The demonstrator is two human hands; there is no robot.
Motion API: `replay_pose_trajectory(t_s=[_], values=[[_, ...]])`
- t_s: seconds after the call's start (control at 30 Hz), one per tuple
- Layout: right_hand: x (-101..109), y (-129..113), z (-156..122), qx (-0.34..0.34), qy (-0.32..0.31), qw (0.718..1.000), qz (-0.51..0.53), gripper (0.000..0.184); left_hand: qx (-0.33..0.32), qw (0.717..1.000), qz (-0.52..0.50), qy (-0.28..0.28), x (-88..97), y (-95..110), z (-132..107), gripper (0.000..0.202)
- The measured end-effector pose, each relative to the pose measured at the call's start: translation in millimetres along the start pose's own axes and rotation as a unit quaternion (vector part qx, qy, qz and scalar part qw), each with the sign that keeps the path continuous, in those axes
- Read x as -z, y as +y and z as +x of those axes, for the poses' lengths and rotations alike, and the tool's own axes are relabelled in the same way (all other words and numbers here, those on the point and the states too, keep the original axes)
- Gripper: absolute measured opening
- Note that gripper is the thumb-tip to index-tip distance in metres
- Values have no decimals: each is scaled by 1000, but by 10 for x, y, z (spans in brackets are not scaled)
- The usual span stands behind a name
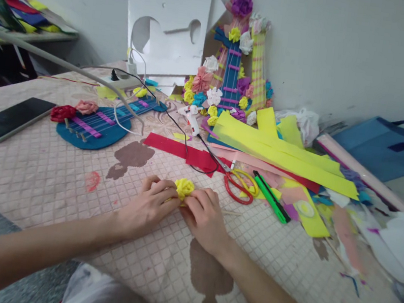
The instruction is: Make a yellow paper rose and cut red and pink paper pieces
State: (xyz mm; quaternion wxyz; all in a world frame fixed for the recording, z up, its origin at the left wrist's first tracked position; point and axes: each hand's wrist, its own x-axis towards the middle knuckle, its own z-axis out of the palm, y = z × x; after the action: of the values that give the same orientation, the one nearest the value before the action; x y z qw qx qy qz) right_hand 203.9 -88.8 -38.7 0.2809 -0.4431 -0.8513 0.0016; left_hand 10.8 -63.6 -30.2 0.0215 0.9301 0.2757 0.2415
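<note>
A small yellow crepe-paper flower (184, 188) is held between my two hands, low over the patterned tablecloth. My left hand (153, 204) closes on its left side, fingers bent and pressed together. From the right, my right hand (205, 216) pinches the flower's lower edge. A thin wooden stick (231, 213) juts out to the right beyond my right hand; its other end is hidden. Just past my fingers lie red-and-yellow-handled scissors (241, 185) and a strip of red paper (183, 153).
A white glue gun (191, 120) with a black cord stands behind. A green cutter (272, 198), yellow paper strips (283, 152) and scraps cover the right. At left lie a blue guitar-shaped piece (96, 130) and a phone (9, 118). Flower-covered guitar shapes (231, 73) lean against the wall.
</note>
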Motion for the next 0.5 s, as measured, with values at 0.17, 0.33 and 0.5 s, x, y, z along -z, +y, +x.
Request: replay_pose_trajectory(t_s=[0.17, 0.33, 0.5], values=[[0, -12, 2, 2, -17, 1000, -17, 9, 9, 1000, -15, -6, -9, 12, 1, 17], [3, -21, 8, 7, -35, 998, -44, 11, 30, 999, 1, 43, -9, 38, 18, 12], [8, -26, 13, 13, -43, 998, -50, 11, 28, 998, 16, 46, 8, 53, 39, 13]])
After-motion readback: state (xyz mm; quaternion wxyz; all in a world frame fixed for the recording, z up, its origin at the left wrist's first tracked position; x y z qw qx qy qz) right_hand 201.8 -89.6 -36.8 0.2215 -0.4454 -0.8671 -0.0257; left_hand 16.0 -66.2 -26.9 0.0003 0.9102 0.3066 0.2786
